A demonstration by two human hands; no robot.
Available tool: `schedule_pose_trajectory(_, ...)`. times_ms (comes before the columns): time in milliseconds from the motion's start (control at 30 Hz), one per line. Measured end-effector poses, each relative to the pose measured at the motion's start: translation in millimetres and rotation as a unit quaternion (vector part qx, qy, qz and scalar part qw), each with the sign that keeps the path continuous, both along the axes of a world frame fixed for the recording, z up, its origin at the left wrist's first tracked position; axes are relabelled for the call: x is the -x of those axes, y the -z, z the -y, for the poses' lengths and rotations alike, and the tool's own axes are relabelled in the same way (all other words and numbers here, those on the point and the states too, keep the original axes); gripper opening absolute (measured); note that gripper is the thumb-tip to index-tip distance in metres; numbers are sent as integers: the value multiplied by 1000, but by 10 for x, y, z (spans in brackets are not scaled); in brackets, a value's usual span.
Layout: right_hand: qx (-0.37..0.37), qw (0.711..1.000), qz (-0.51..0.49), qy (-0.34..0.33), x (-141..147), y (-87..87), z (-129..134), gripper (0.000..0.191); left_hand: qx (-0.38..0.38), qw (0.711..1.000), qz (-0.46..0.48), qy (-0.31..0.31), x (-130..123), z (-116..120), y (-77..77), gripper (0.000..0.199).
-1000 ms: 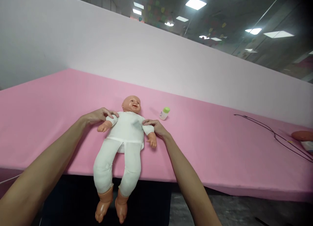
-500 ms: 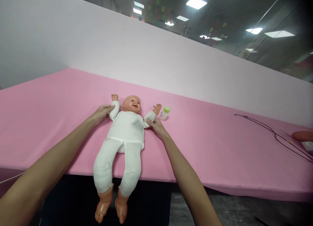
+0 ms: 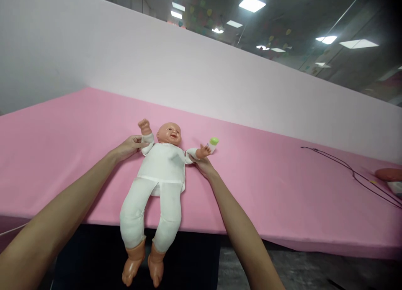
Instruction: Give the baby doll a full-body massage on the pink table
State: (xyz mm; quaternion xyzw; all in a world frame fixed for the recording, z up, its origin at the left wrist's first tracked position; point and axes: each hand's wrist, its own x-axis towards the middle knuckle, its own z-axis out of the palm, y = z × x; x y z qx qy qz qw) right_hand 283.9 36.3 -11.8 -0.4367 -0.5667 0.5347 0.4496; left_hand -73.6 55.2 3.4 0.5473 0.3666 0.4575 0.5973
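A baby doll [image 3: 161, 166] with a white cloth body lies on its back on the pink table, its feet hanging past the front edge. My left hand [image 3: 130, 147] is closed around the doll's arm on the left side, thumb on the white sleeve below the raised plastic hand. On the other side, my right hand [image 3: 202, 164] grips the doll's other arm from below; part of my fingers is hidden behind it. Just behind that doll hand stands a small bottle [image 3: 214, 144] with a green cap, partly covered by it.
The pink table cover [image 3: 266, 189] reaches back to a white partition [image 3: 220, 80]. A thin dark cable [image 3: 351, 168] runs across the right side, near an orange-brown object [image 3: 387, 174] cut off by the frame. Dark fabric [image 3: 103, 256] lies below the front edge.
The doll's left-side hand has tilted outward to the left. Its right-side hand has swung down and outward, now overlapping the bottle. My hands keep hold of both arms.
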Motion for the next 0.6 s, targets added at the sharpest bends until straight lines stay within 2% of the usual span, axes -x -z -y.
schedule_pose_trajectory(133,-1,1000,-7,11,41,-8,8,48,1,994,5,-106,-114,-84,113,60)
schedule_pose_trajectory(200,-3,1000,1,7,45,-24,22,47,4,990,-2,-138,-131,-100,124,63)
schedule_pose_trajectory(267,-4,1000,3,-4,28,-41,36,44,13,993,9,-114,-111,-85,92,60)
schedule_pose_trajectory(400,-15,998,23,-64,-33,-54,37,36,16,999,37,-6,3,-3,-32,44)
schedule_pose_trajectory(500,-25,994,32,-98,-47,-52,12,21,8,998,-11,69,78,47,-99,22)
schedule_pose_trajectory(600,-17,996,29,-87,-36,-42,0,20,15,995,-47,90,91,81,-128,18)
